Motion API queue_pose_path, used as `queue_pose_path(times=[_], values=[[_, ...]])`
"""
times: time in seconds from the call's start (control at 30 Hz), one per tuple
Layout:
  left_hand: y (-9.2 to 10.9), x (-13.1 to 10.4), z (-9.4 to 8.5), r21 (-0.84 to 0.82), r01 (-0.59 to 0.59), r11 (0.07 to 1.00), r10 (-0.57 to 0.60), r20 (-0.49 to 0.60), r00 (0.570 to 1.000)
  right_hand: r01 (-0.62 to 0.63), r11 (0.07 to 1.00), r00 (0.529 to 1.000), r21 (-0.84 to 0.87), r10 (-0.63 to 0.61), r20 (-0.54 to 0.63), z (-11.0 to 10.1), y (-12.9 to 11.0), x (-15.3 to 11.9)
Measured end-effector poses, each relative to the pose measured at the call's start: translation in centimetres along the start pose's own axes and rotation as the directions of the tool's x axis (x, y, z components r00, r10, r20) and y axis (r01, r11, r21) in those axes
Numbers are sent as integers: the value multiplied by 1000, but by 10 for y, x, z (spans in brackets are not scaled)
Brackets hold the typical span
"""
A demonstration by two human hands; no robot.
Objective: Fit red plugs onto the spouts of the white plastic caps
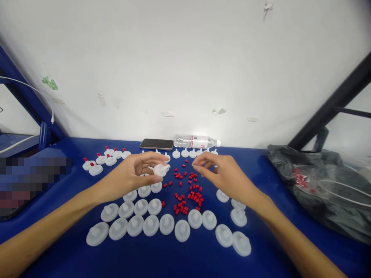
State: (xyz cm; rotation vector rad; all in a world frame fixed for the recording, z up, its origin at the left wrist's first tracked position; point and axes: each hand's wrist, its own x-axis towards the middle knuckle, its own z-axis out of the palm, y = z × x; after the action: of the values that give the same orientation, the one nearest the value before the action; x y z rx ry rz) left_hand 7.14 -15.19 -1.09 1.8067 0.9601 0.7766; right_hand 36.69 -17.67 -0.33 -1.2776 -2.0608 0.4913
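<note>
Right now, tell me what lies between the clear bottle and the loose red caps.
In the head view, a row of white nozzled discs lies between the clear bottle and the loose red caps.

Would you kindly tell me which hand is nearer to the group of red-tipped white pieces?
Left. The left hand is just right of the red-tipped white pieces; the right hand is farther right, by the loose red caps.
</note>
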Motion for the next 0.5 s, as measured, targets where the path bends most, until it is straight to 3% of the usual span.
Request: queue_pose_path(times=[0.13,0.33,0.5], values=[[6,-4,8,27,9,1000,-8,-26,1000,51,981,995,188,-33,-99,11,-9,-1],[11,-8,17,28,-10,1000,10,16,1000,-56,828,996,558,86,-27,25,-20,-6],[14,-9,23,-2,-116,993,116,5,993,-58,826,996,561,88,-26,33,-28,-10]])
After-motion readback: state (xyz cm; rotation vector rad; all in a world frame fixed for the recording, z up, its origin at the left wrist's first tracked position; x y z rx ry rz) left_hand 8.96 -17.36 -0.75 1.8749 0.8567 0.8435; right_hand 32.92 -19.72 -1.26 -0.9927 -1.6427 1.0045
